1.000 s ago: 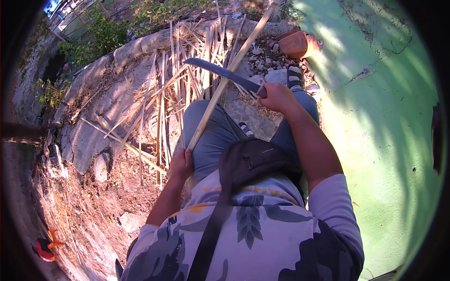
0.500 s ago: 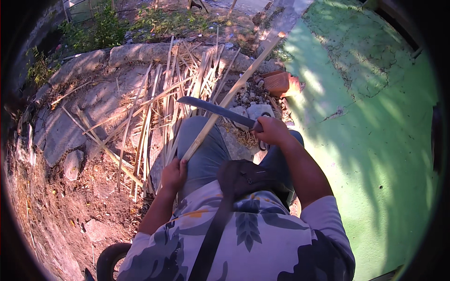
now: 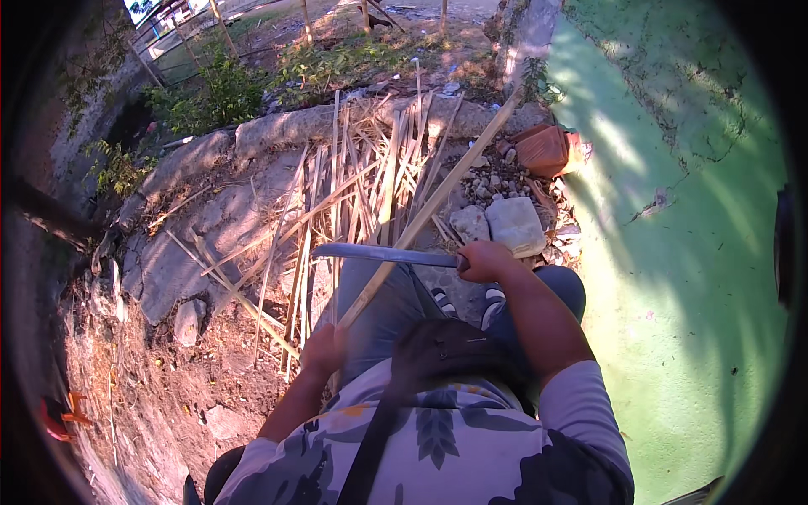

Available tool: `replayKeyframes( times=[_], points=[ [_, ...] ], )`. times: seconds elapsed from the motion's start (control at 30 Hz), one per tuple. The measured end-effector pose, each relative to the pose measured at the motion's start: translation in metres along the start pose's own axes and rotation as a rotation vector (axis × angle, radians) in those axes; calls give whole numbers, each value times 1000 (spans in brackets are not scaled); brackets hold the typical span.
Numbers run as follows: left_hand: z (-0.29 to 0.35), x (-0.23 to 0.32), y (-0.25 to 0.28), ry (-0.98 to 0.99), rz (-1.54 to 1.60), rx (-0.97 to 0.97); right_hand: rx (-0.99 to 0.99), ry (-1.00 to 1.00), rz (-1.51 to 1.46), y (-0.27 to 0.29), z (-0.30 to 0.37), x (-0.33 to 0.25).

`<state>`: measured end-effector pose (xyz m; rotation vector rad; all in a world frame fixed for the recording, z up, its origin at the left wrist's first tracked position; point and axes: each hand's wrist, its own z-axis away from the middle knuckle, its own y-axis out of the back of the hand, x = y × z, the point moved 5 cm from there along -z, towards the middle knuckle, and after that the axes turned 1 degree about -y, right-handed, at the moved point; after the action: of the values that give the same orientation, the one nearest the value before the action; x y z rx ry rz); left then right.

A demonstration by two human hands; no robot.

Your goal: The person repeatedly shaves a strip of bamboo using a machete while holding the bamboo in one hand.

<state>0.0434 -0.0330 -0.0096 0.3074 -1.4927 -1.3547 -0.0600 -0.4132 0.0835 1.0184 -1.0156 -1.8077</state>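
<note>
Wooden strip (image 3: pixel 427 208) sits in curled left fingers (image 3: pixel 335 341); right fingers (image 3: pixel 473 263) wrap a machete (image 3: pixel 358 251) handle.

place: outdoor yard | bare soil (image 3: pixel 168 391) | leafy shrub (image 3: pixel 215 97) | stone edging (image 3: pixel 286 129) | sunlit green floor (image 3: pixel 673 337)

The long stick (image 3: pixel 437 198) is pale yellow-brown. The knife blade (image 3: pixel 353 252) is grey. The heaped thin strips (image 3: pixel 389 189) are pale yellow and light brown. The floor (image 3: pixel 656 353) is bright green, with dark green shady streaks and light sunny patches. The block (image 3: pixel 540 151) is orange-brown. The square stone (image 3: pixel 515 225) is pale grey. The dirt (image 3: pixel 240 370) is reddish brown. The bush (image 3: pixel 223 93) is green. The shirt (image 3: pixel 488 438) is white, with grey and black leafy shapes and little yellow bits. The bag (image 3: pixel 446 347) and its strap (image 3: pixel 374 446) are black. The trousers (image 3: pixel 562 290) are blue-grey. The sandals (image 3: pixel 493 307) have dark and pale stripes.
</note>
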Motion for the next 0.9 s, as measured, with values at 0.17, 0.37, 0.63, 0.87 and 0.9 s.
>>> replayKeyframes(
  times=[0.17,0.37,0.63,0.87,0.9],
  points=[
    [12,20,8,-81,-56,41,90,4,-90,23,8,-6],
    [23,51,17,-279,-291,164,206,96,-184,23,30,16],
    [29,69,23,-280,-291,98,290,137,-156,32,51,6],
    [31,62,34,-341,-166,105,341,162,-102,27,47,5],
    [34,66,33,-349,-162,101,342,153,-100,32,50,5]
  ],
)
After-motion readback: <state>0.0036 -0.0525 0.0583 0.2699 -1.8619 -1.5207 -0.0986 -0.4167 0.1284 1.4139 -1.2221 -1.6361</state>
